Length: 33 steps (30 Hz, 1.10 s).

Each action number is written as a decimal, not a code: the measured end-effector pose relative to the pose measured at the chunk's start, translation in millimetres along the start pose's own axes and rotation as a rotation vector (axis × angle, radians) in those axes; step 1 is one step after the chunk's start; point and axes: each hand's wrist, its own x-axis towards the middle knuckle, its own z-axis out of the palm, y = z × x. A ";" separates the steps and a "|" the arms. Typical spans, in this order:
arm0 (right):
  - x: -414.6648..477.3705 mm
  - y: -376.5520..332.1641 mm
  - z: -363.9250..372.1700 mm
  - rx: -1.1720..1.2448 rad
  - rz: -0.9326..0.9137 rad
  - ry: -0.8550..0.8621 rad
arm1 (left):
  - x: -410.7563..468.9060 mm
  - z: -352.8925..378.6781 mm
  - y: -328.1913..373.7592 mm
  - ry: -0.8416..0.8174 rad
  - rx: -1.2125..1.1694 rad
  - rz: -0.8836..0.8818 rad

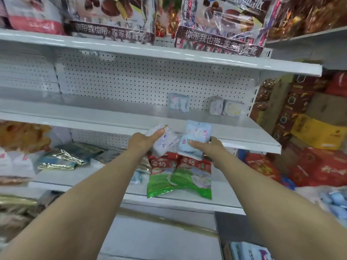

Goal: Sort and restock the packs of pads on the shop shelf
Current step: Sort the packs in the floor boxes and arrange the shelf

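Holding, left hand (142,141): fingers curled round white pack (165,142), just below middle shelf's (93,109) front edge.
Right hand (208,147): fingers grasping pale blue pack (197,133), against that edge.
Shelved packs (216,107): three, at middle shelf's back, right end.
Green bags (180,179): beneath middle shelf.

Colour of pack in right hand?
Pale blue with small pink marks: the pack in the right hand, head view.
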 end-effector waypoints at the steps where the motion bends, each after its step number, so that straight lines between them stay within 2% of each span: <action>1: -12.5 9.6 -0.9 0.025 0.001 -0.034 | -5.3 0.1 -14.1 -0.020 -0.067 -0.032; 5: -42.2 55.4 2.4 0.060 0.048 -0.145 | -51.5 2.7 -44.5 -0.077 -0.297 -0.168; 8: -57.2 95.5 12.8 0.085 0.116 -0.151 | -70.2 10.0 -79.7 -0.095 -0.408 -0.279; 12: -66.8 150.9 26.8 0.079 0.238 -0.152 | -84.9 12.2 -138.7 -0.064 -0.428 -0.424; 16: -70.1 224.2 34.3 0.104 0.362 -0.134 | -93.7 17.2 -203.8 -0.103 -0.426 -0.553; 20: -82.3 302.4 42.4 0.094 0.500 -0.161 | -101.3 23.2 -281.2 -0.049 -0.435 -0.688; 22: -91.9 345.0 47.5 0.021 0.605 -0.157 | -106.8 27.8 -321.2 -0.092 -0.388 -0.759; 25: -107.5 391.7 57.9 -0.021 0.710 -0.171 | -112.7 38.1 -380.4 -0.140 -0.468 -0.836; 33: -112.7 508.6 98.7 -0.040 0.978 -0.015 | -101.7 65.1 -528.7 -0.031 -0.466 -1.069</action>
